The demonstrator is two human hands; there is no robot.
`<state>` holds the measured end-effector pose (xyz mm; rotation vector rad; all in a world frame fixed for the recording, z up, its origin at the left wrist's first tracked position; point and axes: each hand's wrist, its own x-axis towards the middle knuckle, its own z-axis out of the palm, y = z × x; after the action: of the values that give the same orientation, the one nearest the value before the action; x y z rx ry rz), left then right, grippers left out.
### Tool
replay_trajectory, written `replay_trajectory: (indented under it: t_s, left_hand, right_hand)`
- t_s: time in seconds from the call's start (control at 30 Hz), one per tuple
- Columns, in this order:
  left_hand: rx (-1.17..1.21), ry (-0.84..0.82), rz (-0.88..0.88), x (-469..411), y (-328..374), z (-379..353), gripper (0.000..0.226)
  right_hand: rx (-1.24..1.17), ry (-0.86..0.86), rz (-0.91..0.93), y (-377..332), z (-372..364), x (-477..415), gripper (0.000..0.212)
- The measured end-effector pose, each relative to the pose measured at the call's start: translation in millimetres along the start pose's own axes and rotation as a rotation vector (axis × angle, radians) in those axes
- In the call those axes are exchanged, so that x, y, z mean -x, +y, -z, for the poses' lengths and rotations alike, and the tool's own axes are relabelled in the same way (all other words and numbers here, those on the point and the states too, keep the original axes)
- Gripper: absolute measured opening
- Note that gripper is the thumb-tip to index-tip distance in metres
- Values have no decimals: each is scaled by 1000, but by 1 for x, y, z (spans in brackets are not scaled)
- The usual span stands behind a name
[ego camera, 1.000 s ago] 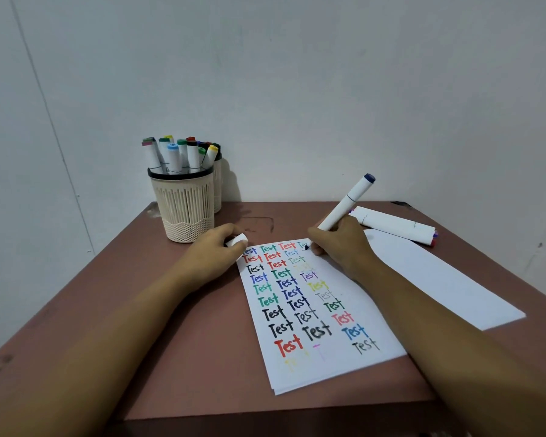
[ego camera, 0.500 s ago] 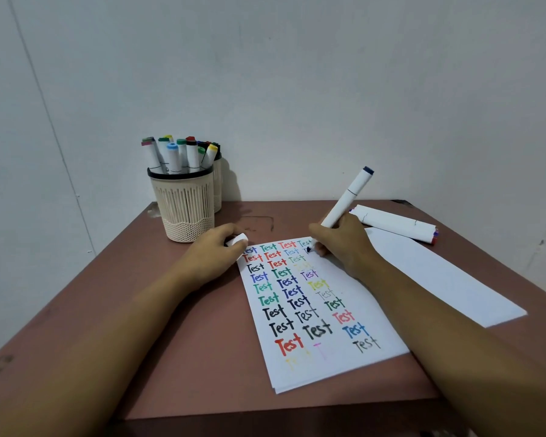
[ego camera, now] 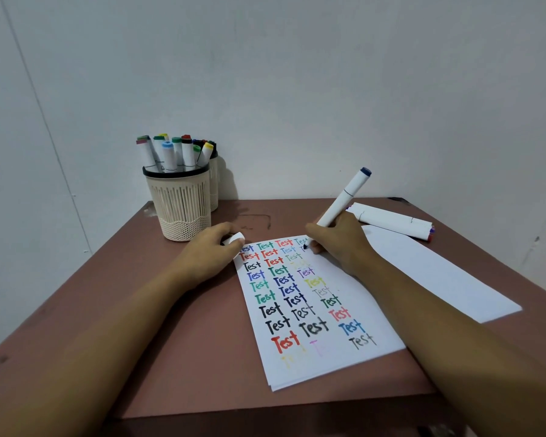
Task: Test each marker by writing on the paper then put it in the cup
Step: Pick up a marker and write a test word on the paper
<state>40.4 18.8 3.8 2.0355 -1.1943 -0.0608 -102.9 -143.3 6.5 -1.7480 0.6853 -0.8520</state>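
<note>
Near edge: I see the brown surface (ego camera: 186,357) end in a straight front edge just below the paper's near corner. Both forearms come in over that edge.
Paper: the paper (ego camera: 338,357) lies tilted in the middle of the surface, and its near corner almost reaches the front edge. It carries columns of the word "Test" in many colours.
Left hand: the left hand (ego camera: 208,257) rests at the paper's far left corner, its fingers curled round a white cap (ego camera: 234,239).
Right hand: the right hand (ego camera: 341,244) rests on the paper's far end. Its fingers pinch a white marker (ego camera: 341,200), which leans up to the right with its dark tip down by the top row.
Right side: a blank second sheet (ego camera: 438,279) runs out toward the right edge. Loose markers (ego camera: 391,220) lie just beyond it.
Open room: I see bare surface left of the paper, and a strip between the paper and the cup.
Cup: the slatted cream cup (ego camera: 182,203) stands at the far left, full of upright capped markers (ego camera: 174,152). A second cup (ego camera: 214,184) is directly behind it.
Room: a plain pale wall (ego camera: 297,89) closes off the back edge.
</note>
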Motion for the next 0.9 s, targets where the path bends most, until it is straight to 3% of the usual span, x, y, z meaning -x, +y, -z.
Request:
replay_trajectory:
  t_s: [0.27, 0.8, 0.9]
  left_hand:
    - [9, -13, 10, 0, 0, 0, 17]
    - [-2, 0, 2, 0, -2, 0, 18]
    - [0, -1, 1, 0, -2, 0, 18]
  right_hand:
    - [59, 85, 29, 7, -1, -4, 11]
    - [57, 30, 22, 4, -1, -2, 9]
    - [47, 93, 21, 7, -1, -4, 11]
